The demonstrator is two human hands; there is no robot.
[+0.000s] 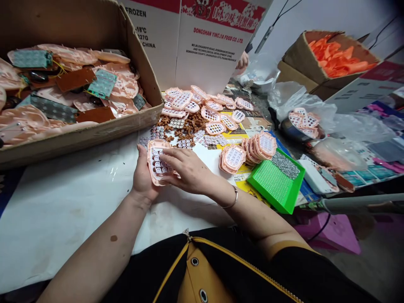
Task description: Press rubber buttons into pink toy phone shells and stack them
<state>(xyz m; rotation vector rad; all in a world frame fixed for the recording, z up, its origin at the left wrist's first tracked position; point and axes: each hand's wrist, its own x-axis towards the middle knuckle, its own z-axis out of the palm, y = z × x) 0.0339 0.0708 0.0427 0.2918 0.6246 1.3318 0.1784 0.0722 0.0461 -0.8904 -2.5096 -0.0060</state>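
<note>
- left hand (141,174), centre of the frame, palm up, half curled, holding a pink cover (154,173) by its left edge
- right hand (191,170), just right of centre, palm down, fingers loosely bent across the cover's buttons (156,162); cannot tell whether they pinch one
- forearms (104,240) slant in from lower left and lower right

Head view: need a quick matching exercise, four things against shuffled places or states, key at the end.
Things
1. Pink plastic keypad shell with white keys
2. Green rectangular plastic tray
3. Bright orange, thin pieces
4. Teal rectangular boards

Places or states
A. Piled in the brown cardboard box at upper right
B. Among pink parts in the large cardboard box at left
C. Held in the left hand
D. Holding small silver pieces

Pairs: 1-C, 2-D, 3-A, 4-B
</note>
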